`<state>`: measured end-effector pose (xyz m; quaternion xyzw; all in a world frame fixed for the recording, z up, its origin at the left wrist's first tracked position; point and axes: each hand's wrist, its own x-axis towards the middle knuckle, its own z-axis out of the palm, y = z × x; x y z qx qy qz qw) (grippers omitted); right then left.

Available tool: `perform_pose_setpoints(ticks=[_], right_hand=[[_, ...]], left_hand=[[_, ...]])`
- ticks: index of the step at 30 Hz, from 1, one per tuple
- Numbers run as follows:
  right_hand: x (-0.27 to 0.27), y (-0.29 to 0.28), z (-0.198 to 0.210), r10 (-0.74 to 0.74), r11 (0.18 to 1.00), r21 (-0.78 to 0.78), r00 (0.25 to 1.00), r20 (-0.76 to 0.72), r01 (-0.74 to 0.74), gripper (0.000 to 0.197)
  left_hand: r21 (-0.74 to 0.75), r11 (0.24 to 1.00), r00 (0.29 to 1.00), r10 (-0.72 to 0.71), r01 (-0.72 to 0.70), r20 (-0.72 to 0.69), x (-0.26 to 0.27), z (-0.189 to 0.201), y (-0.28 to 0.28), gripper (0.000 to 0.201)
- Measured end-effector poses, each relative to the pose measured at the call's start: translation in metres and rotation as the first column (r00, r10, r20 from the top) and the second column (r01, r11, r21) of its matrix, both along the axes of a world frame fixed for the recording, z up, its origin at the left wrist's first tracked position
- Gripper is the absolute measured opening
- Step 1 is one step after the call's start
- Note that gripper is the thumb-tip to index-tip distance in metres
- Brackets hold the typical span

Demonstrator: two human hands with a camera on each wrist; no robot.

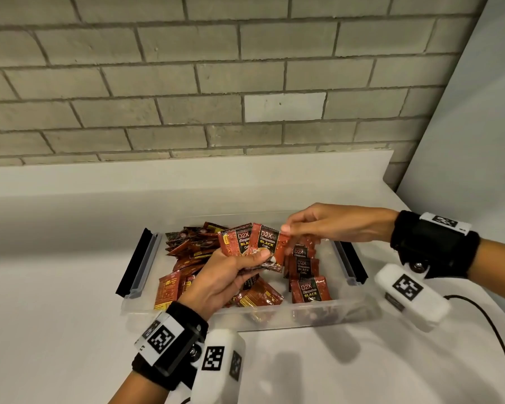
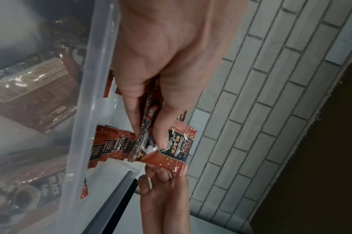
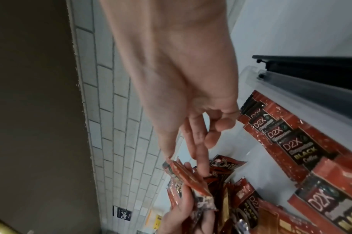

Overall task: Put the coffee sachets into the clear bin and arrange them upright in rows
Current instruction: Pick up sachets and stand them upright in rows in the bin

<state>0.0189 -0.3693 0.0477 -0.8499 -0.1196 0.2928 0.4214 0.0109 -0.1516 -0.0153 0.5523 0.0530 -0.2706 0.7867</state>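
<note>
Nearest the camera, the left hand (image 1: 216, 282) reaches over the front wall of the clear bin (image 1: 274, 314), fingers and thumb curled round a small bunch of red coffee sachets (image 1: 247, 246), held upright above the bin with the printed fronts facing the person. The right hand (image 1: 327, 223) comes in from the right, thumb and fingertips pinching the upper right corner of the front sachet (image 1: 267, 243) in that bunch; the wrist views show the same pinch (image 2: 181, 140) (image 3: 188, 178). Inside the bin, a row of sachets (image 1: 303, 272) stands upright along the right side, one behind another, while a loose pile of sachets (image 1: 193, 249) lies jumbled on the left and middle. The bin sits on a white counter (image 1: 56, 287), with black clip handles (image 1: 136, 262) at both ends. A black cable (image 1: 490, 328) trails on the right. Behind is a grey brick wall (image 1: 187, 83).
</note>
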Motion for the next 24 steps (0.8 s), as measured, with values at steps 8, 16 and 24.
perform_pose_setpoints(ticks=[8, 16, 24], right_hand=[[0.002, 0.000, -0.005, -0.122, 0.988, 0.101, 0.992, 0.019, 0.119, 0.014], [0.009, -0.017, -0.008, -0.226, 0.973, -0.019, 0.968, 0.106, 0.229, 0.013], [-0.005, -0.021, -0.033, 0.106, 0.944, -0.328, 0.969, 0.221, -0.028, 0.013]], left_hand=[[-0.020, 1.000, 1.000, 0.021, -0.021, -0.003, 0.000, 0.002, -0.001, 0.042], [-0.131, 0.970, 0.973, 0.187, -0.205, -0.133, 0.006, 0.005, 0.001, 0.006], [-0.109, 0.986, 0.990, 0.122, -0.129, -0.070, 0.004, 0.005, 0.001, 0.014]])
